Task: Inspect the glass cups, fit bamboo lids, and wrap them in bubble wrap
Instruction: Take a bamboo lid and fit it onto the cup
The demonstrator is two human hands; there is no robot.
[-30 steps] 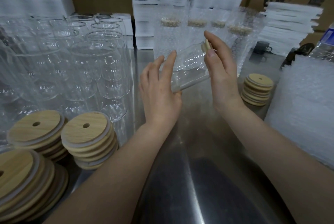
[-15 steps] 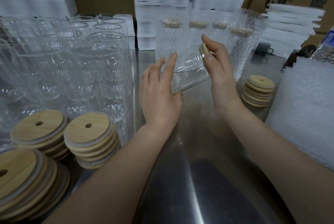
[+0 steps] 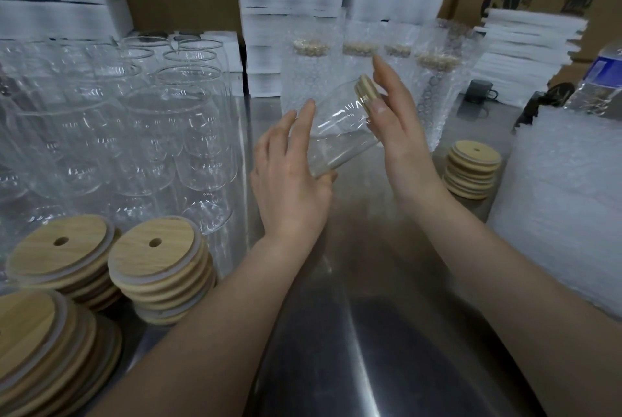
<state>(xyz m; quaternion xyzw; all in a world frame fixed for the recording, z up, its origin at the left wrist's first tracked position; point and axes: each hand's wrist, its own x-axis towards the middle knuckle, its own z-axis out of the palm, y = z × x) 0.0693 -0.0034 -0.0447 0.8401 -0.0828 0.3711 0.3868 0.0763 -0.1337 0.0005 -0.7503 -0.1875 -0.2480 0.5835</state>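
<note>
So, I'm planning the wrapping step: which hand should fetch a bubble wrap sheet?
Probably right: the right hand pinches the round bamboo lid of the tilted clear glass cup, nearest the white bubble wrap pile; the left hand holds the cup's base.

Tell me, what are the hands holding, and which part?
A tilted glass cup with a bamboo lid on. The left hand holds its bottom end; the right hand pinches the lid end between thumb and fingers.

On the tabletop, glass cups are standing left behind lid stacks, wrapped cups seemingly farther back, bubble wrap right.
</note>
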